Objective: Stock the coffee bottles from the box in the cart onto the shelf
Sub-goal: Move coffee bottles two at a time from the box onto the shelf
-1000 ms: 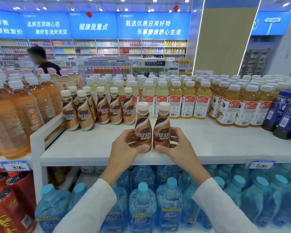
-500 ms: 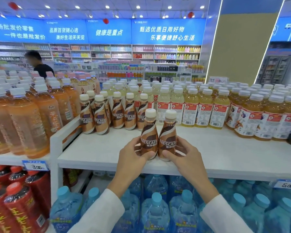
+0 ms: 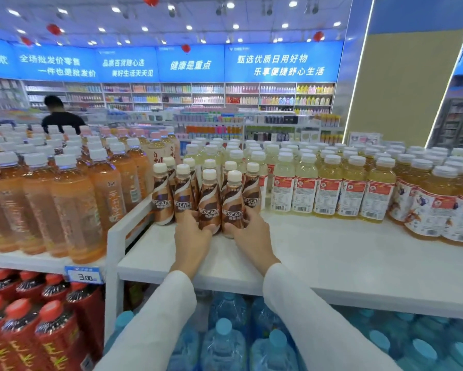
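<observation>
Here we stand two coffee bottles on the shelf [image 3: 318, 253], just in front of the coffee row [image 3: 162, 199] that lines its back left part. Our left hand [image 3: 192, 234] curls round the lower body of the left bottle [image 3: 209, 204], and our right hand [image 3: 251, 231] wraps the right bottle [image 3: 233, 207] the same way. The two touch side by side, upright, seemingly with their bases on the board, though our fingers hide the very bottom.

To finish this step well, we judge that the pair should slide straight back until it meets the coffee row, kept low so nothing tips and with the labels facing forward like the rest. Then we loosen one hand at a time. Pushing too hard could topple the bottles behind, since they are tall, narrow and closely packed.

Each bottle is small plastic with a waisted shape, a glossy brown-and-cream swirled sleeve and a cream cap. The shelf is smooth, white and hard, so the bases should glide easily.

Right of the coffee row stand pale yellow drinks [image 3: 329, 188] with white caps and red labels. Left of it, past a white rail, are taller orange drinks [image 3: 75, 204]. Below it sit clear water bottles [image 3: 225, 341] with blue caps. The box and cart do not show.
</observation>
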The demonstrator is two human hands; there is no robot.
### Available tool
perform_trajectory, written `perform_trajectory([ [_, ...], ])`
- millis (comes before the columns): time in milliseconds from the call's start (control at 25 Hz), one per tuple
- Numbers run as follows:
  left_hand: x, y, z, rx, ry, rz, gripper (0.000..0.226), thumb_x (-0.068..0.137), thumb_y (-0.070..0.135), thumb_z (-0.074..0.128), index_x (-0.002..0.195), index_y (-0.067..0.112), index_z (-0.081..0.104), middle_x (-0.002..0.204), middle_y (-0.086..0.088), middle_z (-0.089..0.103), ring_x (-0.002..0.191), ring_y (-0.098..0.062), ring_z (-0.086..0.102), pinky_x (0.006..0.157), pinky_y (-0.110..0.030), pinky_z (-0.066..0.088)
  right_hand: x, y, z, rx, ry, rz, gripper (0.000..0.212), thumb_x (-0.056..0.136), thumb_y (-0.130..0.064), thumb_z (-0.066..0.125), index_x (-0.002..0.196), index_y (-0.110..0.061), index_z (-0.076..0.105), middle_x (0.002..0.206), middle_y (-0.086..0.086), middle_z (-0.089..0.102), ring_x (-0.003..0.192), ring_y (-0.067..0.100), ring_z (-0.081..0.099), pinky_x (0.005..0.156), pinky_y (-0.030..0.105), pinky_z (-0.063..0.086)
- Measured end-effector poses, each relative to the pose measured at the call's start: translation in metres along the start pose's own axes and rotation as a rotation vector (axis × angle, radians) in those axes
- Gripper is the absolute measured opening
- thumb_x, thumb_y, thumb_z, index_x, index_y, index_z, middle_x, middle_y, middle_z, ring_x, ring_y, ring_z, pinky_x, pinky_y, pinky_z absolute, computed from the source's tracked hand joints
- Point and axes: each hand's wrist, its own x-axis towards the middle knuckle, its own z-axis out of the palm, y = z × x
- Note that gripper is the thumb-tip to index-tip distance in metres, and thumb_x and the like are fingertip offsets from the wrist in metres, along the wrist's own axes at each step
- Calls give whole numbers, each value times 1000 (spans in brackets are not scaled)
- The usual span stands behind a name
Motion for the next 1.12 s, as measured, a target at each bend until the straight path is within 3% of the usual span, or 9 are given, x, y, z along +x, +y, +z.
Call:
perform_trajectory([
  [200, 3, 7, 10, 111, 110, 8, 37, 92, 19, 69, 123, 10, 52, 128, -11, 50, 113, -30, 55, 98, -39, 42, 16, 4, 19, 12, 56, 37, 52, 79, -28, 80, 117, -24, 44, 120, 3, 63, 112, 24, 61, 98, 45, 51],
  [560, 10, 8, 12, 53, 144, -16, 36, 90, 15, 72, 118, 10, 49, 123, -12, 55, 113, -30, 55, 99, -42, 43, 21, 8, 25, -11, 57, 15, 45, 85, -27, 75, 118, -20, 46, 122, 5, 59, 109, 23, 60, 94, 40, 51],
  [760, 12, 4, 14, 27, 156, -11, 31, 89, 17, 73, 105, 21, 47, 120, -8, 59, 109, -27, 58, 101, -47, 47, 22, 7, 28, -50, 61, -3, 44, 87, -29, 74, 116, -21, 42, 130, 7, 52, 111, 24, 58, 94, 40, 50],
  [1120, 16, 0, 16, 5, 179, -24, 27, 87, 20, 75, 107, 16, 57, 113, -6, 62, 106, -24, 59, 98, -42, 47, 22, 9, 28, -13, 58, 18, 46, 89, -29, 72, 123, -23, 42, 128, 2, 57, 117, 21, 58, 100, 40, 50],
])
